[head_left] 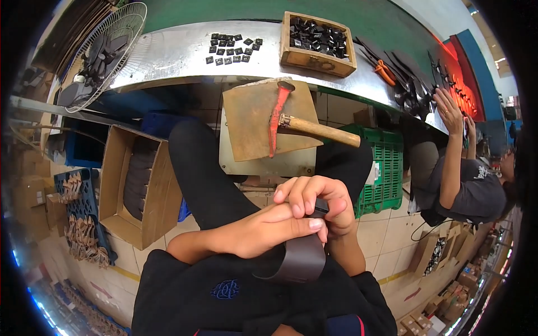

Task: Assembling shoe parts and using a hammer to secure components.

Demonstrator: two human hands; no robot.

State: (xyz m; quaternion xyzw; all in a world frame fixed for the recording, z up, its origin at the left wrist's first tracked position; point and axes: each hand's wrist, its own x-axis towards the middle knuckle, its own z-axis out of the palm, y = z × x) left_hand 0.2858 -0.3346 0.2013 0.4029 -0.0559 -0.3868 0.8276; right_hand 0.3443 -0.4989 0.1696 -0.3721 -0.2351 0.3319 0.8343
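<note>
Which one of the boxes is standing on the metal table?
The wooden box, holding small black pieces; the cardboard boxes and green crate stand lower down.

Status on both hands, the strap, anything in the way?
Left hand and right hand closed on strap. Strap curved, lower part outside the grip. Hammer on board, clear of both hands.

Head-worn wide fisheye view, facing steeply down
It looks from above the shirt (185, 297), near along the middle of the lower edge; the left hand (262, 227) and right hand (330, 197) lie close, just below centre; the surface (179, 53) stretches farther off across the top, and straight edges bow toward the dark, round border.
</note>
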